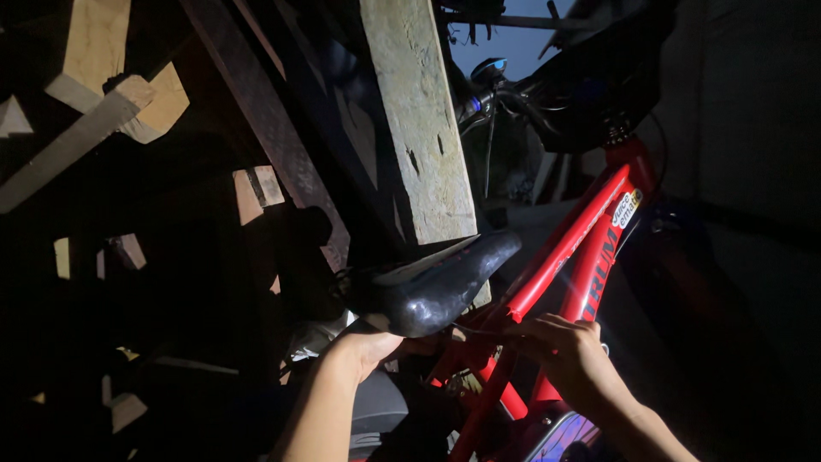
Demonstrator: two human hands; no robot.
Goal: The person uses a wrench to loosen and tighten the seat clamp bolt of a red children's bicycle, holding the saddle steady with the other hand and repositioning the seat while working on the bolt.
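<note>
A red bicycle frame [571, 248] leans in a dark space, lit from my side. Its black saddle [436, 287] points up and to the right. My left hand [363, 349] cups the underside of the saddle's rear. My right hand [564, 351] reaches in just below the saddle, fingers curled against the red tubes near the seat post, which is hidden behind my fingers. Whether the fingers grip anything small cannot be made out. The handlebar [505, 90] with a bell shows at the top.
A pale wooden plank [419, 120] stands upright right behind the saddle. Dark beams and wood offcuts [111, 103] are stacked on the left. A grey wall [753, 128] closes the right side. Much of the scene is in shadow.
</note>
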